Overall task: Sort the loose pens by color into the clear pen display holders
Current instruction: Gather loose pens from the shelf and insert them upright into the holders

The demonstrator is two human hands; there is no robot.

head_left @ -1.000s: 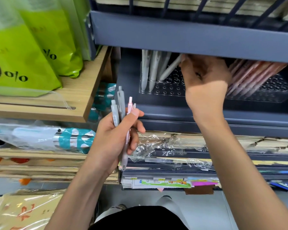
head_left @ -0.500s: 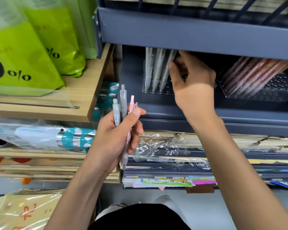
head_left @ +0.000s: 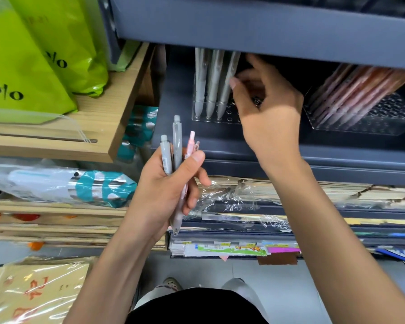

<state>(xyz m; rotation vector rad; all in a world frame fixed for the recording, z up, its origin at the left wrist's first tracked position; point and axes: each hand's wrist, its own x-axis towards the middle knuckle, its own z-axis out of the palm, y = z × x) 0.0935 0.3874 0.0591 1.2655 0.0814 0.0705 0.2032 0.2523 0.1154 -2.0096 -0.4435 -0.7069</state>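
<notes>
My left hand [head_left: 166, 195] grips a bunch of loose pens [head_left: 177, 146]: two grey ones and a pink one [head_left: 191, 141], tips pointing down. On the blue-grey shelf, a clear holder [head_left: 229, 114] has three grey pens [head_left: 212, 83] standing in it. My right hand [head_left: 264, 108] is in front of that holder, its thumb touching the rightmost grey pen, fingers spread. It holds nothing that I can see. A second clear holder [head_left: 369, 127] at the right carries several pink pens [head_left: 351, 90].
The upper blue-grey shelf [head_left: 267, 29] overhangs the holders. Lime green bags [head_left: 33, 57] sit on a wooden shelf [head_left: 117, 108] to the left. Plastic-wrapped paper goods [head_left: 243, 197] fill the lower shelves. A teal-patterned wrapped item [head_left: 98, 188] lies at the left. Grey floor below.
My right hand has come back from deep in the holder toward the left and now rests at the rightmost grey pen, which stands straighter with the others. My left hand has held still.
</notes>
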